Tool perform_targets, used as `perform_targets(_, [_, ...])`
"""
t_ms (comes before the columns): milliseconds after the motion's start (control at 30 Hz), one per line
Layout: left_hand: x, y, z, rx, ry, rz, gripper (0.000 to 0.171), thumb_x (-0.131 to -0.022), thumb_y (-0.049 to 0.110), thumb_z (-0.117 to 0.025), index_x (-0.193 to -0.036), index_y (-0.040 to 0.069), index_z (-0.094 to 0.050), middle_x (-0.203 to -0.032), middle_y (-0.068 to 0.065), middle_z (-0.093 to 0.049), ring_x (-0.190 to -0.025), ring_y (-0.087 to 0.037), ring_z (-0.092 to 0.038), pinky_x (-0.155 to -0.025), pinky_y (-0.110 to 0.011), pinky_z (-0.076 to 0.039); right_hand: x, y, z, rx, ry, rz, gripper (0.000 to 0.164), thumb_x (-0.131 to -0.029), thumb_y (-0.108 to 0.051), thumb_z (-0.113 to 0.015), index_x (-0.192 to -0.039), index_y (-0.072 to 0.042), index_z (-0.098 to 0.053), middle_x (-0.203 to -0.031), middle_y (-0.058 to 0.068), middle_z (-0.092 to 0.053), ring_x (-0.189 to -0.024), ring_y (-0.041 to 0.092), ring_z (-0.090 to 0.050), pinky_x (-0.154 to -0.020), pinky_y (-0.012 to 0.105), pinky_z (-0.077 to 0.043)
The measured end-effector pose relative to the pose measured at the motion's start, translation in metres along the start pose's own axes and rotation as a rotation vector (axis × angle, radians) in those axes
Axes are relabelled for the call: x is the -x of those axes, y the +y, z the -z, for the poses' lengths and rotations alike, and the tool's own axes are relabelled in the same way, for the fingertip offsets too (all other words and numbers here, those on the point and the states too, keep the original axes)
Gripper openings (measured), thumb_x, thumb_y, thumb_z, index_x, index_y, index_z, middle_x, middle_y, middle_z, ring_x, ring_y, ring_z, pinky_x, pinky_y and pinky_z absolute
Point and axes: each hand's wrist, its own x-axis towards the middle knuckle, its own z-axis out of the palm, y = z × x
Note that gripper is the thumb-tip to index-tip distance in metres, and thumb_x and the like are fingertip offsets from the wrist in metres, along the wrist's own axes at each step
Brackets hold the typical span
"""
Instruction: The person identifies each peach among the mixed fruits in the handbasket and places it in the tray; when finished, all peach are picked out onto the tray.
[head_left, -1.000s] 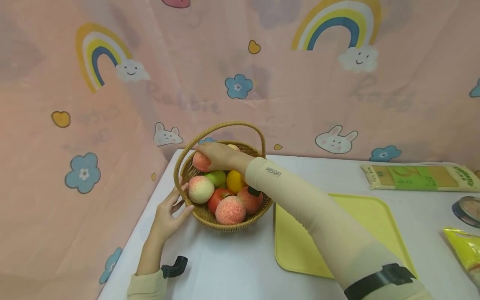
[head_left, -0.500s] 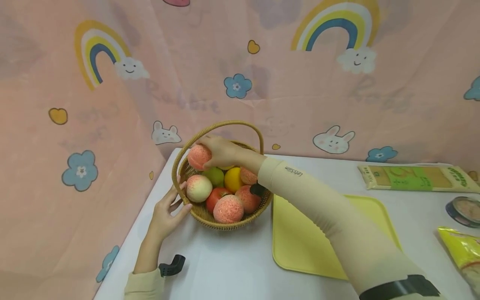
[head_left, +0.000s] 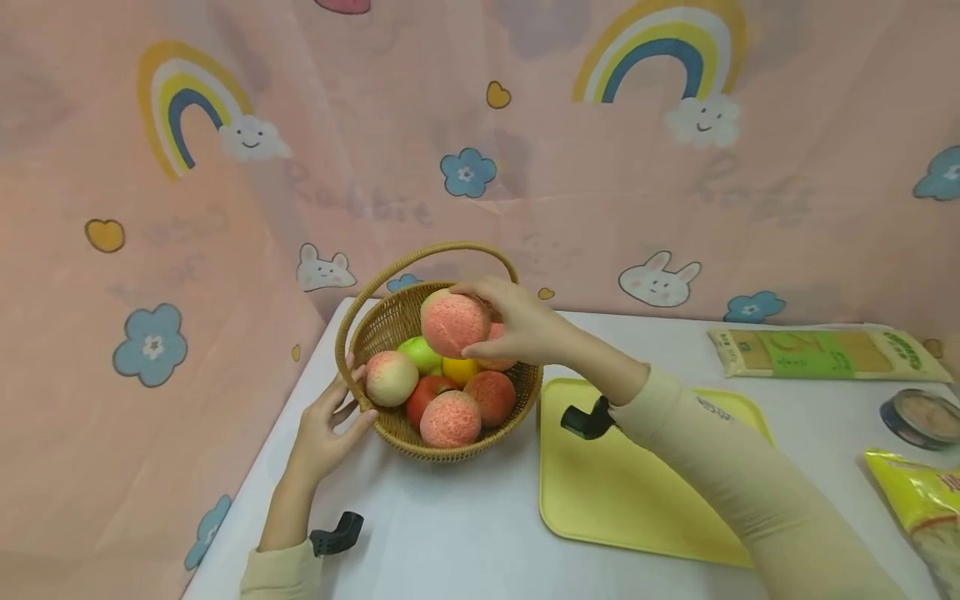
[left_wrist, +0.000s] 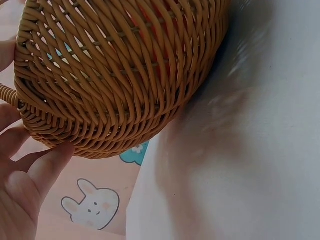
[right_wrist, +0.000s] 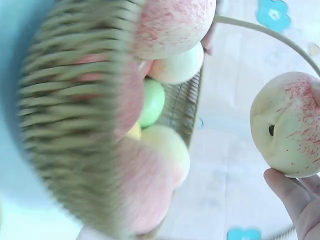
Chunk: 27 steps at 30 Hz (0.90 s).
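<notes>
My right hand (head_left: 536,329) pinches a pink peach (head_left: 453,325) between thumb and fingers, raised over the wicker basket (head_left: 393,321). In the right wrist view, the held peach (right_wrist: 285,125) shows its pale underside with a dark pit, apart from the other fruit. At the basket's left side, my left hand (head_left: 322,437) grips the rim near the handle's base, with the thumb in front. The left wrist view shows that thumb against the weave (left_wrist: 115,80). Inside lie a pale peach (head_left: 391,378), a red fruit (head_left: 423,400), a green fruit (head_left: 422,355) and several others.
A yellow tray (head_left: 637,500) lies right of the basket on the white table. Farther right are a long noodle-like packet (head_left: 825,353), a round tin (head_left: 924,418) and a yellow bag (head_left: 918,492). A pink printed cloth (head_left: 555,233) hangs behind.
The right hand has lifted the peach from the basket's left part and carried it rightward, turning the wrist. My left hand keeps its grip on the basket.
</notes>
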Motion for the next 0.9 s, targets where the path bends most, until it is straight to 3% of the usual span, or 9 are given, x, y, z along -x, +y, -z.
perform_targets(200, [0.002, 0.0, 0.0, -0.002, -0.001, 0.011, 0.057, -0.076, -0.012, -0.068, -0.13, -0.013, -0.048, -0.146, -0.032, -0.032, -0.125, -0.047, -0.041, -0.085, -0.048, -0.053, 0.062, 0.022, 0.011, -0.139, 0.124, -0.071, 0.069, -0.075, -0.02, -0.081, -0.136, -0.013, -0.047, -0.131, 0.005, -0.051, -0.119, 0.023, -0.052, -0.094, 0.038, -0.055])
perform_targets(500, [0.0, 0.003, 0.001, -0.02, 0.007, 0.014, 0.057, -0.076, -0.012, -0.068, -0.13, -0.012, -0.049, -0.145, -0.032, -0.033, -0.125, -0.048, -0.041, -0.083, -0.048, -0.054, 0.142, 0.066, 0.006, -0.175, 0.294, -0.26, 0.07, -0.075, -0.016, -0.081, -0.135, -0.008, -0.046, -0.134, 0.01, -0.05, -0.121, 0.03, -0.053, -0.094, 0.04, -0.054])
perform_targets(633, [0.0, 0.005, 0.0, -0.012, -0.001, 0.018, 0.056, -0.077, -0.012, -0.067, -0.13, -0.014, -0.048, -0.146, -0.032, -0.032, -0.125, -0.048, -0.04, -0.085, -0.045, -0.052, 0.162, 0.089, -0.003, -0.264, 0.304, -0.347, 0.069, -0.077, -0.014, -0.079, -0.135, -0.004, -0.043, -0.137, 0.015, -0.045, -0.123, 0.037, -0.05, -0.096, 0.039, -0.052])
perform_targets(800, [0.0, 0.004, -0.002, -0.021, -0.001, 0.023, 0.056, -0.077, -0.012, -0.067, -0.13, -0.012, -0.048, -0.146, -0.031, -0.032, -0.126, -0.047, -0.04, -0.085, -0.041, -0.051, 0.172, 0.116, -0.017, -0.42, 0.279, -0.402, 0.067, -0.08, -0.01, -0.076, -0.135, -0.001, -0.04, -0.139, 0.019, -0.04, -0.123, 0.041, -0.048, -0.091, 0.022, -0.054])
perform_targets(900, [0.004, -0.012, -0.004, -0.016, -0.003, 0.034, 0.059, -0.078, -0.01, -0.068, -0.133, -0.007, -0.048, -0.149, -0.025, -0.031, -0.129, -0.041, -0.039, -0.088, -0.028, -0.052, 0.174, 0.126, -0.024, -0.472, 0.259, -0.436, 0.068, -0.08, -0.012, -0.076, -0.135, -0.001, -0.038, -0.141, 0.019, -0.039, -0.127, 0.041, -0.046, -0.09, 0.016, -0.052])
